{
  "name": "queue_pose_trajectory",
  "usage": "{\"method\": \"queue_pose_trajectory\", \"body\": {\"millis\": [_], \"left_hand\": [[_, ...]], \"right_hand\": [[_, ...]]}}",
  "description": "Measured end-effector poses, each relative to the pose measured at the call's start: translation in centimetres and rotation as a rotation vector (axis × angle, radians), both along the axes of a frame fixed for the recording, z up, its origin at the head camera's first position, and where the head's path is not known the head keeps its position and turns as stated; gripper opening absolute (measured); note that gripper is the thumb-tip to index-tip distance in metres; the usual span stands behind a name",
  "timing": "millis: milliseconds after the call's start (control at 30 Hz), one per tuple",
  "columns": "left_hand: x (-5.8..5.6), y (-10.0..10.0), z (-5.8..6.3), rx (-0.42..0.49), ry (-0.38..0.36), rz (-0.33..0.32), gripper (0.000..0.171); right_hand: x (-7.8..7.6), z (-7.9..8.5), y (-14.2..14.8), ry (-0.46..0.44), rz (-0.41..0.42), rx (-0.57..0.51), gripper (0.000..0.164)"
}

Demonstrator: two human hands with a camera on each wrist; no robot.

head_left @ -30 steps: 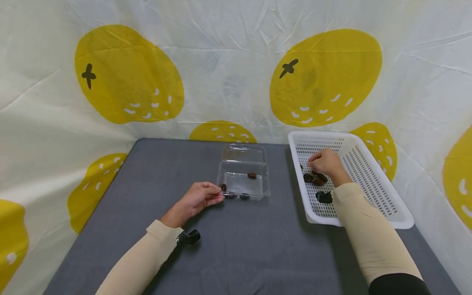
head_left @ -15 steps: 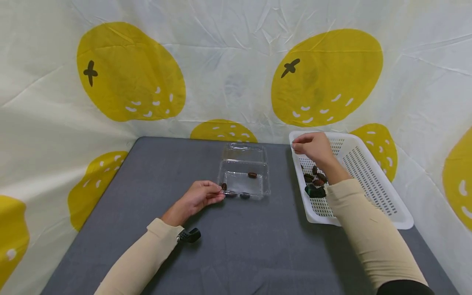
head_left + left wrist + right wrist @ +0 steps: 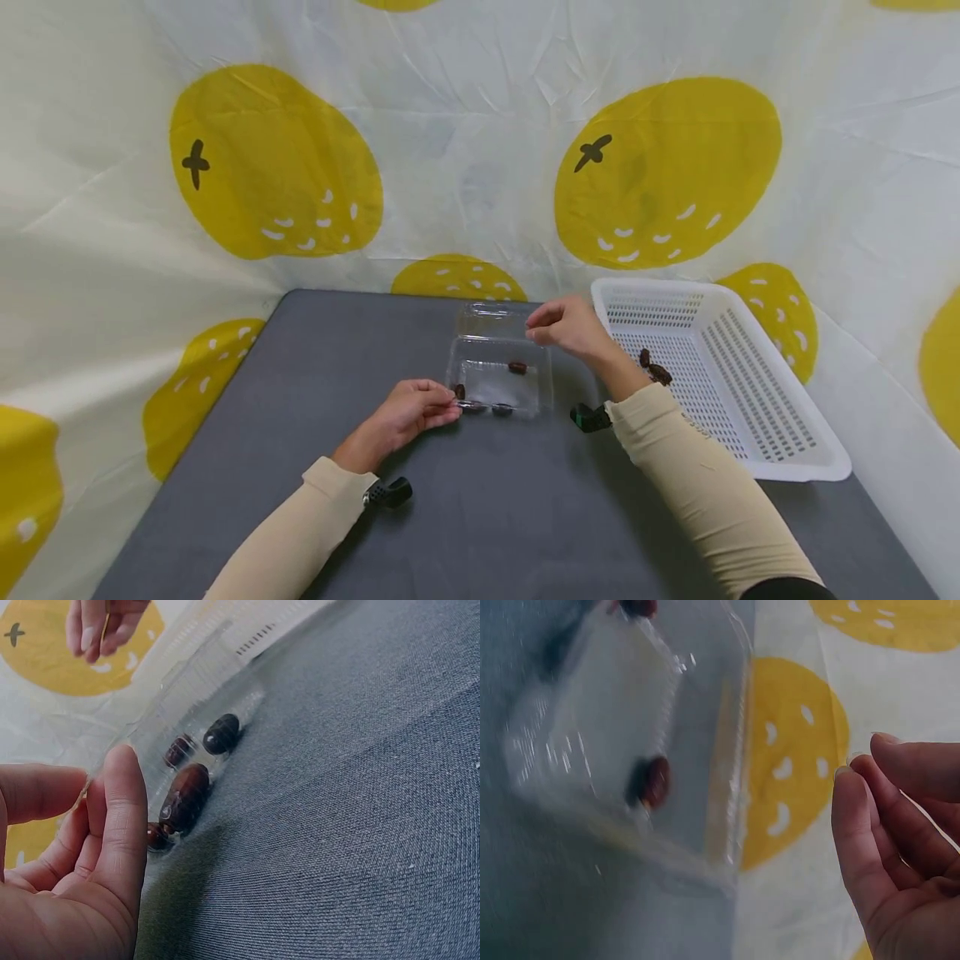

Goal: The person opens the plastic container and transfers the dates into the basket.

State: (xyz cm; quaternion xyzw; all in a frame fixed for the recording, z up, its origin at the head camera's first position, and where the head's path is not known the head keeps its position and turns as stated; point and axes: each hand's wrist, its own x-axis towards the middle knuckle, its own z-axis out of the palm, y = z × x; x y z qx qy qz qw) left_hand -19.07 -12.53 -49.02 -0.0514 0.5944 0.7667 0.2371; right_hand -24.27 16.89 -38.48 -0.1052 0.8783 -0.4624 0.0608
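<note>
An open clear plastic clamshell box (image 3: 491, 385) lies on the table, its lid (image 3: 487, 321) folded back. Several dates rest in it, including one date (image 3: 517, 367) toward the right and another (image 3: 184, 799) large in the left wrist view. My left hand (image 3: 408, 411) pinches the box's near left corner between thumb and fingers. Above the box's far right side is my right hand (image 3: 573, 327), thumb and fingertips brought together. In the right wrist view the right hand (image 3: 904, 832) shows no date at its fingertips; whether something small is hidden there cannot be told.
A white slotted plastic basket (image 3: 813, 454) stands at the right, with several dates (image 3: 658, 374) inside, partly hidden by my right forearm. Dark wrist-worn devices (image 3: 590, 417) hang at both cuffs. A white cloth with yellow fruit prints (image 3: 667, 175) rises behind the grey table (image 3: 480, 508).
My right hand has risen out of the basket and moved left to above the clamshell box. My left hand has stayed at the box's corner, and the dates in the box look unmoved.
</note>
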Motion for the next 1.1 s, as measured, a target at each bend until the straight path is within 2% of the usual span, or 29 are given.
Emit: {"method": "queue_pose_trajectory", "body": {"millis": [433, 700, 933, 1100], "left_hand": [[-0.2, 0.1, 0.1, -0.001, -0.006, 0.006, 0.007], [0.0, 0.0, -0.2, -0.012, 0.005, -0.008, 0.013], [0.1, 0.1, -0.5, -0.004, 0.003, -0.001, 0.008], [0.1, 0.1, -0.4, -0.007, 0.008, 0.007, 0.005]], "right_hand": [[0.4, -3.8, -5.6, -0.079, 0.114, -0.049, 0.020], [0.4, -6.3, -7.8, -0.077, 0.174, -0.047, 0.024], [0.4, -8.6, -9.1, -0.079, 0.172, 0.019, 0.023], [0.1, -9.7, -9.8, -0.027, 0.211, 0.085, 0.017]]}}
